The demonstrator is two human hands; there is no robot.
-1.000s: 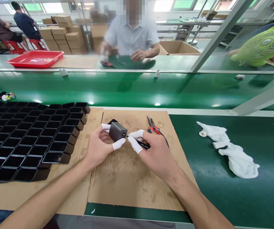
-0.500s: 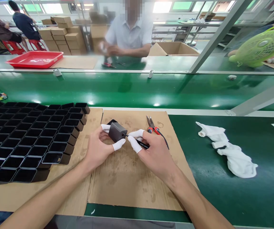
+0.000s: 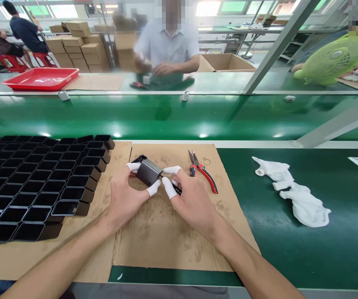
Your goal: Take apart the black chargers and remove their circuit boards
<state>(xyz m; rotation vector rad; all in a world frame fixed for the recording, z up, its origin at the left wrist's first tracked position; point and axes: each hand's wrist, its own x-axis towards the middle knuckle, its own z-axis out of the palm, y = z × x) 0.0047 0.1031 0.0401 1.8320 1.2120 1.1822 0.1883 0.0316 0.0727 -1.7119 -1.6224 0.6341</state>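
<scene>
My left hand point(image 3: 126, 193), in white finger cots, grips a dark grey box-shaped housing point(image 3: 149, 171) between fingers and thumb. The housing is tilted above the cardboard sheet point(image 3: 154, 245). My right hand point(image 3: 191, 199), also in finger cots, pinches a slim black tool point(image 3: 177, 188) with white lettering. The tool's front end is at the right end of the housing; whether it goes inside I cannot tell. One right fingertip touches or nearly touches the housing's edge. Red-and-black pliers point(image 3: 202, 168) lie beyond my right hand on the cardboard, jaws pointing away.
Rows of black open-topped housings point(image 3: 45, 189) stand at the left. White cloth pieces point(image 3: 303, 199) lie on the green table at the right. Across the green belt point(image 3: 154, 116), a co-worker point(image 3: 169, 54) sits near a red tray point(image 3: 42, 78). A metal post point(image 3: 281, 45) slants up at the right.
The housing has turned in my left hand, showing a different face. My right hand has shifted slightly left with the tool, and the pliers are less covered. The co-worker's hands have moved.
</scene>
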